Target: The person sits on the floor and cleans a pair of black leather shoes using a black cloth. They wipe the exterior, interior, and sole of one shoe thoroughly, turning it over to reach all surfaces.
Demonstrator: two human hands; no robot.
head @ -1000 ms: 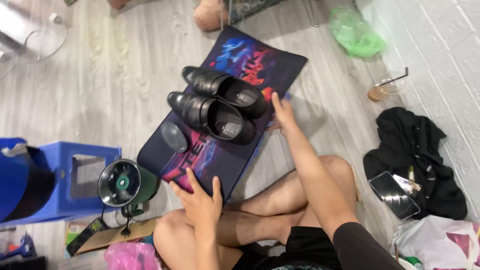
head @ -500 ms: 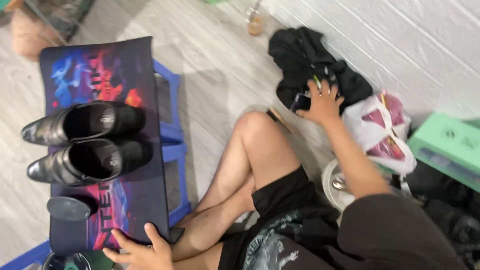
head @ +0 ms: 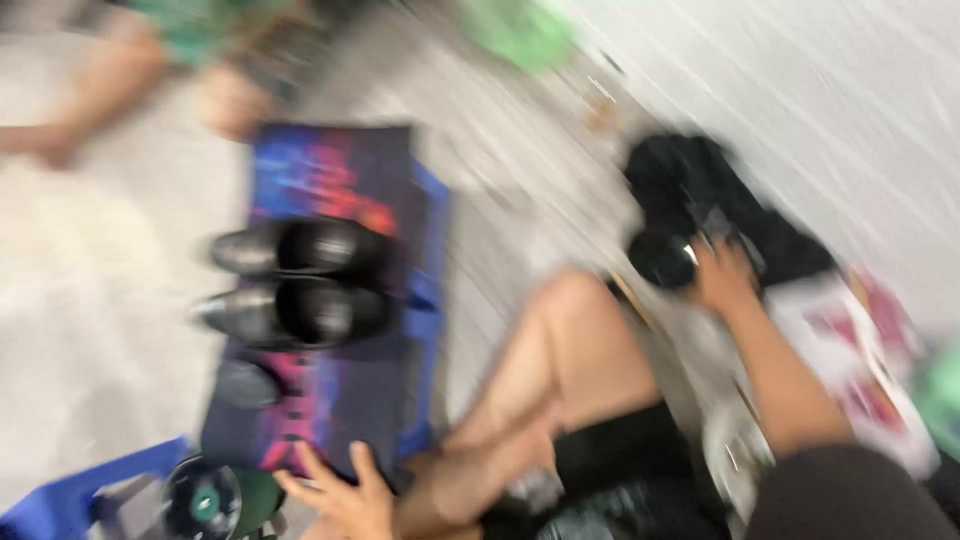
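The frame is badly motion-blurred, so fine detail is lost. The person sits on the floor with bare knees drawn up. The right hand (head: 722,275) reaches out toward two o'clock and rests against a round black object (head: 660,258), which lies just at nine o'clock of the hand, touching the fingers; whether that grip is closed on it or only laid against it cannot be told. Behind both, at twelve o'clock of the hand, sits a heap of black cloth (head: 700,180).

The left hand (head: 345,492) lies at six o'clock of the view, fingers spread and pressed on the near edge of a colourful mat (head: 330,170), which covers a blue stool (head: 430,250). On the mat stand two black shoes (head: 290,280), side by side, their long axes running from three to nine o'clock, toes at nine. One dark round lid (head: 245,385) lies on the mat between the shoes and the left hand. The left hand is the nearer one to the shoes; the right is well apart from them.
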